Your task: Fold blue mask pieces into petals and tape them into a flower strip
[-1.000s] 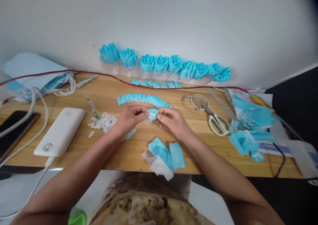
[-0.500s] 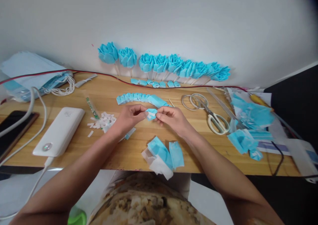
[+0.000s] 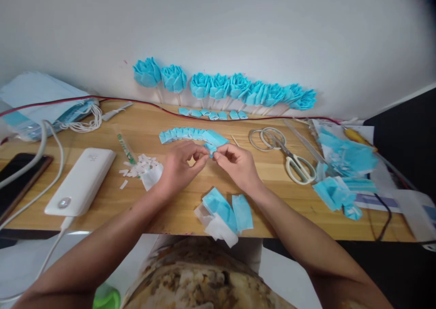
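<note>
Small folded blue fabric piece [image 3: 210, 148]

The light is soft and even, like daylight, and the white wall [image 3: 238, 22] looks bright without glare. Shadows under the hands [image 3: 207, 163] on the table [image 3: 272, 200] are weak. The wide lens bends the table edges, corners darken, and details are slightly soft.

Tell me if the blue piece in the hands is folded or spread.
Folded: the blue piece shows as a small wad pinched between left hand and right hand.
</note>
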`<action>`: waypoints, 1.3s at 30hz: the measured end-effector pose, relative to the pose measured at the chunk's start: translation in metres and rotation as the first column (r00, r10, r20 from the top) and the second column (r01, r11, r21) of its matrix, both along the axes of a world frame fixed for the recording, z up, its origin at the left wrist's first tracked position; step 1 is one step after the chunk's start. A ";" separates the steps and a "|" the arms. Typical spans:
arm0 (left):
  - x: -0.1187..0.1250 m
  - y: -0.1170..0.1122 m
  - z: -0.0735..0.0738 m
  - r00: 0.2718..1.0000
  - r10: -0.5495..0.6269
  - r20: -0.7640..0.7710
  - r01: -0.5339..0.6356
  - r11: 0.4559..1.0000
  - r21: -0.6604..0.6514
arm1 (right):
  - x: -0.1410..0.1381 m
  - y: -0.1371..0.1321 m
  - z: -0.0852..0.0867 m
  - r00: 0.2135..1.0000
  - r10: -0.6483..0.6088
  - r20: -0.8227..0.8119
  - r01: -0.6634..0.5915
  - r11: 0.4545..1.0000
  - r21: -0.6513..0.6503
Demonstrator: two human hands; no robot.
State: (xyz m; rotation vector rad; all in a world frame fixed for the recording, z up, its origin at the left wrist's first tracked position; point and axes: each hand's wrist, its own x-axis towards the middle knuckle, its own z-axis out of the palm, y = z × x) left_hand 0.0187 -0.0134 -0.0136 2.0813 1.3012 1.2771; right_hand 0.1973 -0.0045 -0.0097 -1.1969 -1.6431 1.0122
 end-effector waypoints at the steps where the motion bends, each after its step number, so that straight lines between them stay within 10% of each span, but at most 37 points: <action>1: 0.000 0.000 -0.001 1.000 0.010 -0.014 -0.010 1.000 0.002 | -0.001 0.000 -0.001 1.000 -0.003 0.007 0.003 1.000 0.016; 30: 0.003 0.001 -0.007 1.000 0.002 -0.010 -0.002 0.999 -0.033 | -0.003 -0.004 -0.008 0.976 -0.040 0.212 -0.036 0.938 0.344; 39: 0.001 0.001 0.002 0.989 0.030 0.144 0.009 0.965 -0.262 | -0.003 -0.001 -0.005 0.998 0.006 0.066 -0.013 0.995 0.103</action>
